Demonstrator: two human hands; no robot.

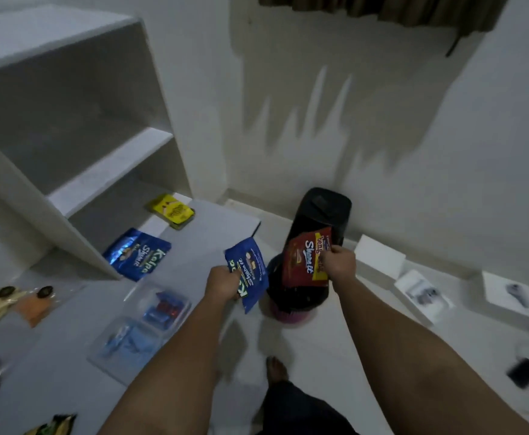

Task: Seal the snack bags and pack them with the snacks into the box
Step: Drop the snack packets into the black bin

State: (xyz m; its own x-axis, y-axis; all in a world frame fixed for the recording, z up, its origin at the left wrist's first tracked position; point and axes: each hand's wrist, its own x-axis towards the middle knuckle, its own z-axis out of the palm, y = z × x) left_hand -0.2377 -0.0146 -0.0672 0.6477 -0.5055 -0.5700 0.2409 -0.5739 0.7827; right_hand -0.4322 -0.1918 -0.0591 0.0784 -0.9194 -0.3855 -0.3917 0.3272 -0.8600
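My left hand (222, 282) grips a blue snack bag (250, 274) by its lower edge, held up past the table's right edge. My right hand (338, 263) pinches a red snack bag (305, 259) by its side, in front of a black bin. On the table lie another blue snack bag (137, 254) and a yellow snack bag (172, 211). A clear plastic box (140, 331) with small blue and red wrapped snacks inside sits on the table near my left forearm.
A white shelf unit (78, 142) stands on the grey table (68, 356). Clear bags with pale and orange snacks (18, 304) lie at the left. A black bin (316, 233) stands on the floor. White boxes (514, 298) and a dark device (523, 372) lie at the right.
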